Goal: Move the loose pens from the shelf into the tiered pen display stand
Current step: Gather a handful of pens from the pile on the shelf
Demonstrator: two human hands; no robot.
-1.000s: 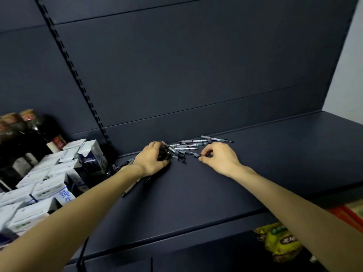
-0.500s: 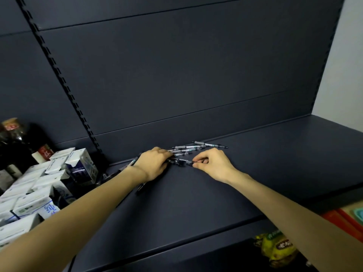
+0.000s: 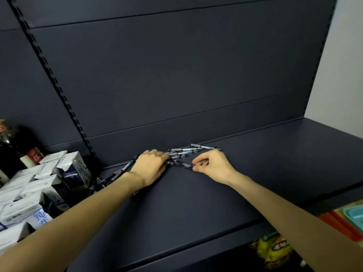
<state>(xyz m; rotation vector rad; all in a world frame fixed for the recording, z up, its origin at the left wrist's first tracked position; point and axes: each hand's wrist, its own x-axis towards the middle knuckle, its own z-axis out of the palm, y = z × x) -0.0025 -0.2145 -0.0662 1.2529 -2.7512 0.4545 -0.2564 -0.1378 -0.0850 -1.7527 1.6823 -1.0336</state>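
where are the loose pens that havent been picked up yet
In the head view, the loose pens lie near the middle, at the back of the dark shelf against the rear panel, just behind the left hand and right hand.

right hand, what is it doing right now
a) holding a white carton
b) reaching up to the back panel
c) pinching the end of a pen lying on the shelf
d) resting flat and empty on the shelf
c: the right hand has thumb and fingers pinched on the end of a pen that lies low on the dark shelf, next to the left hand.
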